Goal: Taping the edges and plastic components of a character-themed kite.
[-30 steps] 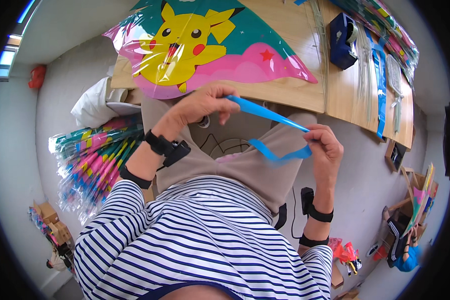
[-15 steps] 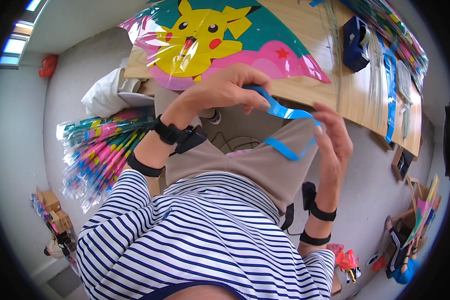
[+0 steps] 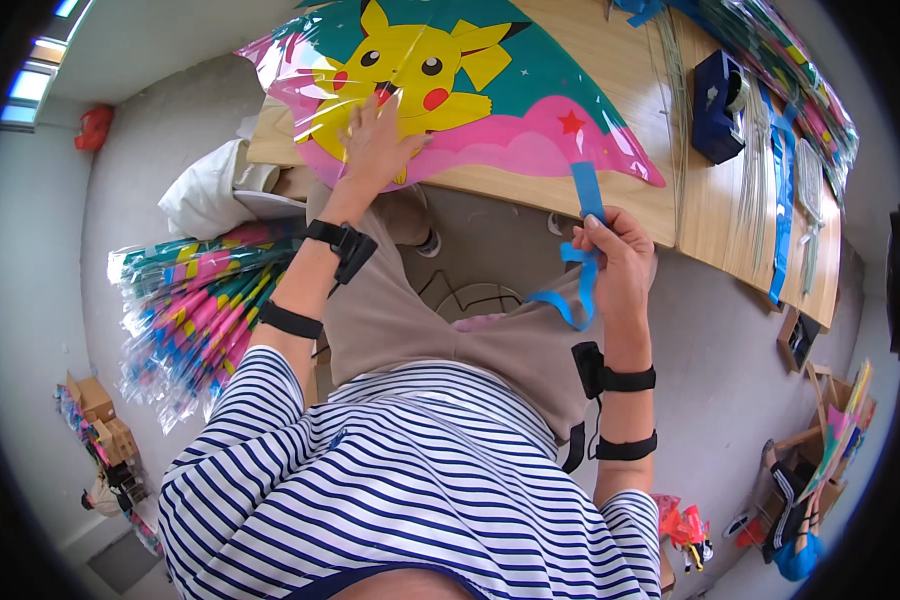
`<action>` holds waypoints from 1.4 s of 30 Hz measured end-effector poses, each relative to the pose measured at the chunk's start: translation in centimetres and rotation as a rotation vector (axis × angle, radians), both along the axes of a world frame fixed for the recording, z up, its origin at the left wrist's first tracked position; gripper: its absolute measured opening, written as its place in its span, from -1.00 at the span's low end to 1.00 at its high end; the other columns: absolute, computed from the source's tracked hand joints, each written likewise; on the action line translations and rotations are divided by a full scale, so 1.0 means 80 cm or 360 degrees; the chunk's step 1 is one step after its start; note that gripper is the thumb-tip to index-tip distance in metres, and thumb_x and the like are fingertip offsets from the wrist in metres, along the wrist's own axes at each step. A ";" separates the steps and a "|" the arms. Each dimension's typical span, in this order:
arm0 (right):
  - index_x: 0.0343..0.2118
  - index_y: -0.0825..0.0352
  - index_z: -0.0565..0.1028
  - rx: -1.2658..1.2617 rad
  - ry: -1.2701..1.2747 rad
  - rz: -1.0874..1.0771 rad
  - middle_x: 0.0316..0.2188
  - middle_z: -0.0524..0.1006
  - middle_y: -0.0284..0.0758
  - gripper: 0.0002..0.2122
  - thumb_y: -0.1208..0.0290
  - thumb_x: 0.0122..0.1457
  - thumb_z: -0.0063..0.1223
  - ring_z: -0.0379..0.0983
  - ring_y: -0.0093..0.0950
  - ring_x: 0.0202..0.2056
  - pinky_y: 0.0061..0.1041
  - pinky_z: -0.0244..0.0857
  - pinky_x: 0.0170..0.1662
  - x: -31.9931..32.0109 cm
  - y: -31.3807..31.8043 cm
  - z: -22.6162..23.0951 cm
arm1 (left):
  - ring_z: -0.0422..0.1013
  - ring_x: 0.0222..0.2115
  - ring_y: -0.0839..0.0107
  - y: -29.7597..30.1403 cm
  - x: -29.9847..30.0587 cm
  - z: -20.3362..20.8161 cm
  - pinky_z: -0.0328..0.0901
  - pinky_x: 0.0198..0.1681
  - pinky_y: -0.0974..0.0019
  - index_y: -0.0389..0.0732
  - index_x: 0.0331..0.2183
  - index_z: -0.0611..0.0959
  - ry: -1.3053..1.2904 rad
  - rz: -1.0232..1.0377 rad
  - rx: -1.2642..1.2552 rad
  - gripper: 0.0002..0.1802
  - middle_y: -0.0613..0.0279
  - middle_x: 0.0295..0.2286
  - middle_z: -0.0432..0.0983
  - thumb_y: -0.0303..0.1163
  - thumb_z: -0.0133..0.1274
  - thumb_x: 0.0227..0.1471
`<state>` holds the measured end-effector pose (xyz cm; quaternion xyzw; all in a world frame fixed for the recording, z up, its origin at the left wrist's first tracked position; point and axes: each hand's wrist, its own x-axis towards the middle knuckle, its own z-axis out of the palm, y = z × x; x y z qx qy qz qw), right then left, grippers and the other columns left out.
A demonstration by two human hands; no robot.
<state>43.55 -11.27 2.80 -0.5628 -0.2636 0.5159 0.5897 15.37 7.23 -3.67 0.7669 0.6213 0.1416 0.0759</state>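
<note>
A glossy plastic kite sheet (image 3: 530, 130) with a yellow cartoon animal on green and pink lies on the wooden table. My left hand (image 3: 375, 145) lies flat on its lower middle, fingers spread over the printed figure. A shiny blue ribbon (image 3: 587, 185) is pinched between the thumb and fingers of my right hand (image 3: 618, 255), just off the table's near edge. Its short end stands up against the sheet's pink lower edge; whether it touches there I cannot tell. The rest of the ribbon curls down in a loop over my lap.
On the table's right are a dark blue tape dispenser (image 3: 718, 108), thin rods (image 3: 675, 100) and long blue strips (image 3: 782, 200). Folded printed sheets (image 3: 200, 310) hang at my left beside a white cloth (image 3: 208, 190). Another person (image 3: 795, 520) is at the far right.
My left hand has let go of the ribbon and come down on the kite sheet. My right hand has moved slightly left, bringing the ribbon's end up to the sheet's edge.
</note>
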 end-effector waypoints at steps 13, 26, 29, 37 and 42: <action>-0.34 0.45 0.47 -0.0337 0.0705 -0.0055 -0.60 0.52 -0.29 -0.85 0.43 0.21 0.05 0.52 -0.34 -0.45 -0.49 0.33 -0.28 -0.017 0.007 -0.026 | 0.25 0.10 0.10 0.009 -0.040 0.027 0.13 0.13 -0.06 -0.14 0.07 0.45 -0.0118 -0.0220 0.0130 -0.22 0.09 0.09 0.34 -0.07 0.32 -0.17; -0.38 0.40 0.49 -0.0276 0.0849 0.0035 -0.60 0.55 -0.30 -0.89 0.46 0.19 0.05 0.51 -0.45 -0.50 -0.56 0.34 -0.37 -0.018 -0.015 -0.022 | 0.47 -0.31 0.53 -0.112 0.168 0.057 0.36 -0.24 0.45 -0.29 -0.26 0.57 -0.1854 -0.0511 -0.1347 -0.80 0.29 -0.40 0.54 -0.53 0.17 0.00; -0.37 0.42 0.49 -0.0325 0.0525 -0.0119 -0.61 0.55 -0.27 -0.91 0.49 0.18 0.03 0.51 -0.45 -0.53 -0.57 0.33 -0.45 0.006 -0.016 -0.045 | 0.49 -0.32 0.39 -0.117 0.187 0.054 0.36 -0.22 0.37 -0.29 -0.27 0.57 -0.1538 -0.0547 -0.0901 -0.80 0.21 -0.38 0.55 -0.55 0.15 -0.03; -0.45 0.45 0.49 -0.0594 0.0397 -0.0405 -0.63 0.54 -0.23 -0.89 0.52 0.15 0.04 0.50 -0.44 -0.60 -0.58 0.30 -0.52 0.052 -0.014 -0.082 | 0.32 0.03 0.01 -0.160 0.225 0.025 0.17 0.12 -0.03 -0.34 -0.14 0.54 -0.0573 -0.1197 0.0069 -0.61 -0.05 -0.05 0.42 -0.58 0.05 -0.12; -0.45 0.47 0.53 -0.0535 0.0361 -0.0356 -0.56 0.51 -0.33 -0.90 0.59 0.11 -0.01 0.43 -0.54 -0.57 -0.61 0.32 -0.49 0.068 -0.014 -0.091 | 0.26 0.11 0.03 -0.172 0.252 0.015 0.08 0.22 -0.05 -0.39 -0.08 0.52 -0.0537 -0.1238 0.0071 -0.52 -0.07 0.00 0.39 -0.57 0.08 -0.15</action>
